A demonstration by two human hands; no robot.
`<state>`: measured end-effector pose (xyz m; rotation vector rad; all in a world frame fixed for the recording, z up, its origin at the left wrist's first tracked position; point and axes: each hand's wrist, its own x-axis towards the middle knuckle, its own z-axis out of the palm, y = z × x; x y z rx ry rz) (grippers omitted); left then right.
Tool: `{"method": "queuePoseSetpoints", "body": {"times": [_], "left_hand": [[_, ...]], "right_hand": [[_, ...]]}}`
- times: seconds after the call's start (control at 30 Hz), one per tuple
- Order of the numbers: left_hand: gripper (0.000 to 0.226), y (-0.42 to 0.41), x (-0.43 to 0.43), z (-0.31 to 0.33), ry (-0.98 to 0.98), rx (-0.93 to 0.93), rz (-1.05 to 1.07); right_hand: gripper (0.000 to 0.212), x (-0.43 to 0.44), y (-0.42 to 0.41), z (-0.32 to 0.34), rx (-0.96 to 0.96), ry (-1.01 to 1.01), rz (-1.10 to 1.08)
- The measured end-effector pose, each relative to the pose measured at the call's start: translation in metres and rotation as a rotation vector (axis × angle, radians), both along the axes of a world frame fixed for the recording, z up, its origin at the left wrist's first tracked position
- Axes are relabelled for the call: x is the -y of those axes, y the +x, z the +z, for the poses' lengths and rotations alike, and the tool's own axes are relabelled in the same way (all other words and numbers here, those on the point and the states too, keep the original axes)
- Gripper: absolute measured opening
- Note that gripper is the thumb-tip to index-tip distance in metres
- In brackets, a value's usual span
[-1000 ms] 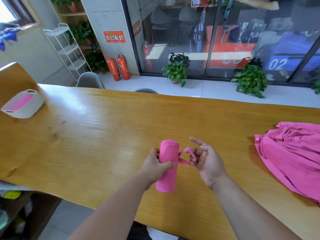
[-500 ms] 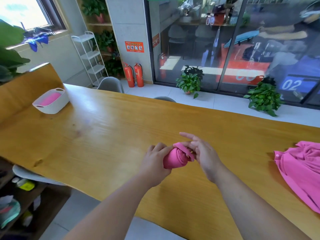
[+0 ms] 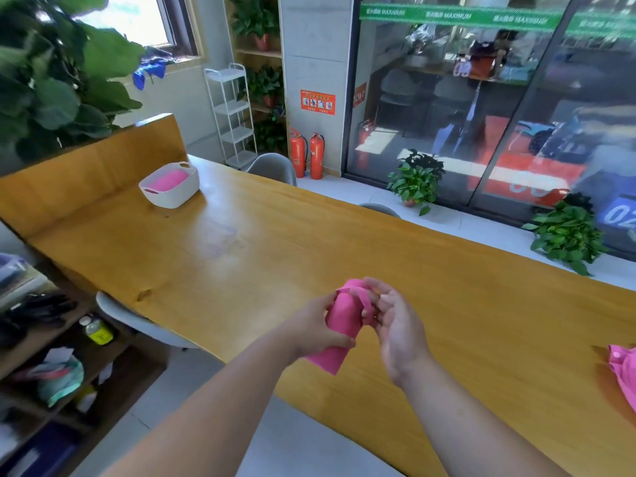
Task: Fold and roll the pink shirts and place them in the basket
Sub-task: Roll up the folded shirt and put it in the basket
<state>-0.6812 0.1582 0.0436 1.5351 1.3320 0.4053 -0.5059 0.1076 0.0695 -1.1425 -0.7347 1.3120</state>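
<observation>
A rolled pink shirt (image 3: 340, 325) is held upright above the near edge of the wooden table (image 3: 241, 249). My left hand (image 3: 315, 327) grips the roll around its middle. My right hand (image 3: 390, 313) pinches a loose pink edge at the roll's top, fingers curled into the fabric. A white basket (image 3: 172, 192) stands far left on the table with one pink roll (image 3: 168, 179) inside it. An unfolded pink shirt (image 3: 624, 373) lies at the right edge of the view, mostly cut off.
A grey chair (image 3: 137, 321) is tucked under the table's near left edge, another grey chair (image 3: 272, 166) at the far side. Open shelves with clutter (image 3: 58, 366) sit low left. A wooden partition (image 3: 86, 166) rises behind the basket.
The view has swung left, bringing the basket closer to centre and the loose shirt to the right edge. The roll is upright again, with my right hand working the fabric edge over its top.
</observation>
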Motion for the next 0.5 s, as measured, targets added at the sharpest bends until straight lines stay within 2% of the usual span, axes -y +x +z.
{"method": "queuePoseSetpoints", "body": {"times": [0.07,0.23,0.3,0.43,0.5], "left_hand": [[0.111,-0.020,0.009,-0.003,-0.020,0.039,0.000],[0.093,-0.058,0.012,-0.009,0.002,0.141,0.229],[0.089,-0.071,0.013,-0.011,0.008,0.104,0.235],[0.085,-0.090,0.023,-0.021,0.138,-0.086,0.125],[0.080,-0.101,0.029,-0.024,0.183,-0.083,0.130]], "right_hand": [[0.040,-0.005,-0.010,-0.004,0.061,-0.013,0.027],[0.045,-0.002,-0.046,-0.014,0.432,0.035,0.217],[0.044,-0.002,-0.067,-0.015,0.565,0.065,0.296],[0.038,-0.023,-0.102,0.000,0.767,-0.013,0.406],[0.035,-0.030,-0.121,0.009,0.860,-0.021,0.475]]}}
